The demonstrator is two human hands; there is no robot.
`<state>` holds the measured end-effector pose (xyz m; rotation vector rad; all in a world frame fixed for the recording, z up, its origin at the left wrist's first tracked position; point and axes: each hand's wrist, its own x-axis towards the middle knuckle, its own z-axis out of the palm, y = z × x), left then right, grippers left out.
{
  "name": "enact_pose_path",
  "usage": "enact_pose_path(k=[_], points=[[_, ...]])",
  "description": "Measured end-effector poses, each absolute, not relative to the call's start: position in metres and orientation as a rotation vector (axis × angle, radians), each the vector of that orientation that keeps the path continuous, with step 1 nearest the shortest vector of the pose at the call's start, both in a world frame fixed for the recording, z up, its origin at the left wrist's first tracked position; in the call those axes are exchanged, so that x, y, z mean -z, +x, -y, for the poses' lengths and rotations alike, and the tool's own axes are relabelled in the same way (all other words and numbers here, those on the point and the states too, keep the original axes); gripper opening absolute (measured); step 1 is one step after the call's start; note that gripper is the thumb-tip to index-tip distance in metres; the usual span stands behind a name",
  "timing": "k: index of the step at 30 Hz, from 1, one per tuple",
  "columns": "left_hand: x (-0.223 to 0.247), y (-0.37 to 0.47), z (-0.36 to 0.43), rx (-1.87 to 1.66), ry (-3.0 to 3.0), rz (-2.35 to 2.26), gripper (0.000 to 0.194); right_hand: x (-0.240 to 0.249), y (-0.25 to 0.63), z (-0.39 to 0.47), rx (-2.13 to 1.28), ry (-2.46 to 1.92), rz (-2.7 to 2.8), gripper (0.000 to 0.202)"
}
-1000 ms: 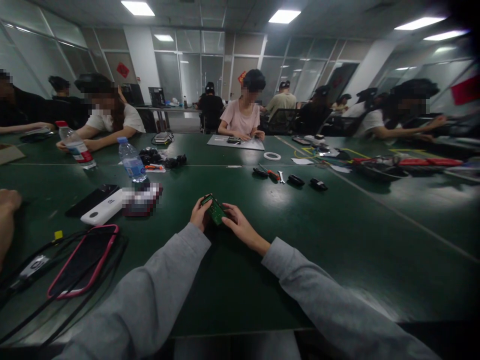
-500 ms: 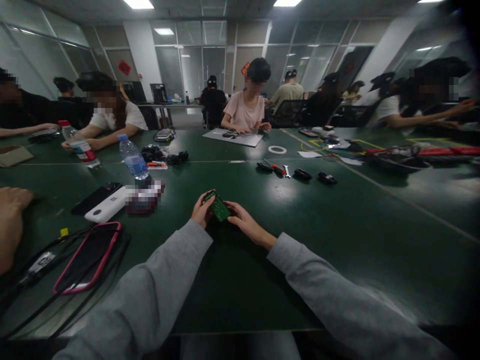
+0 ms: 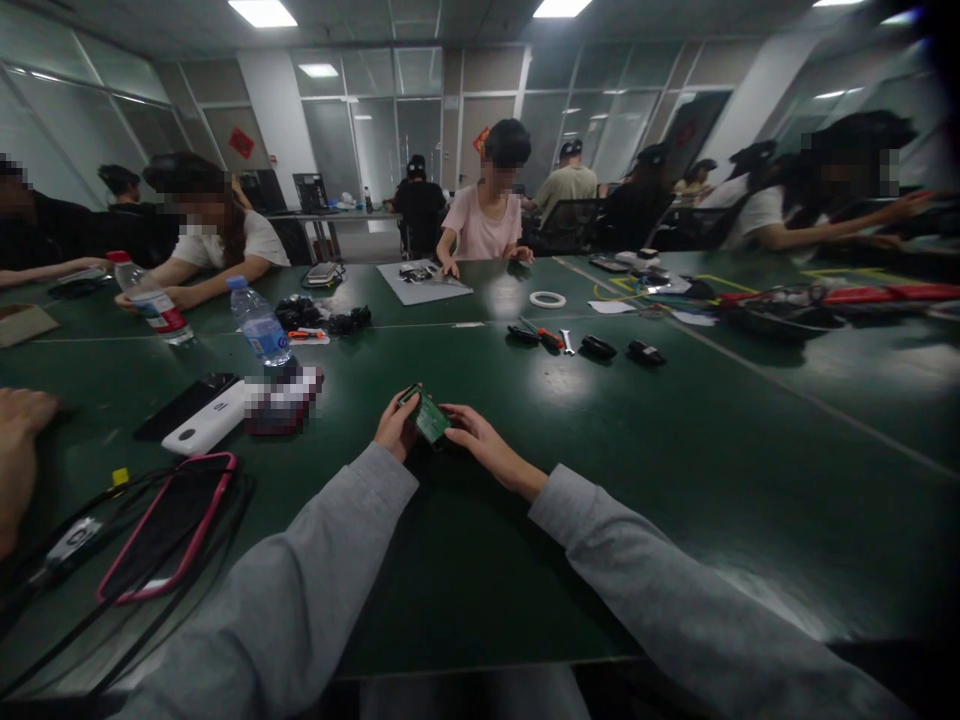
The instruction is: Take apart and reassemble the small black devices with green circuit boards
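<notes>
A small green circuit board (image 3: 429, 418) is held tilted above the table, in the middle of the view. My left hand (image 3: 394, 424) grips its upper left end, with the thumb lying over the face. At the lower right end, my right hand (image 3: 484, 443) pinches the board's edge between thumb and fingers. Pale traces or parts show on the board's face, too small to name. Its underside is hidden from me.
Left of my hands lie a pink-cased phone (image 3: 171, 530), black cables, a white power bank (image 3: 206, 418) and a water bottle (image 3: 259, 325). Ahead right are a screwdriver (image 3: 546, 336), a wrench (image 3: 568, 343) and a white tape ring (image 3: 547, 299). A co-worker's hand (image 3: 26, 415) rests at far left.
The board has tilted slightly in my hands and catches more light. The view has shifted a little. Across the table, a co-worker's grey mat has moved left.
</notes>
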<state>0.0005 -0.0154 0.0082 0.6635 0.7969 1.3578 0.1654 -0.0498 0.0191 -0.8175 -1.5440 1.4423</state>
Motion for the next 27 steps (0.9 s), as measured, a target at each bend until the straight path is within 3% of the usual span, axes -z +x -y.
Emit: enact_pose_path(k=[18, 27], points=[[-0.016, 0.002, 0.02, -1.323, 0.594, -0.86, 0.047, -0.016, 0.17, 0.045, -1.47, -0.865, 1.332, 0.041], [-0.008, 0.0, 0.017, -1.32, 0.622, -0.812, 0.059, -0.025, 0.172, 0.048, -1.59, -0.804, 1.191, 0.042]])
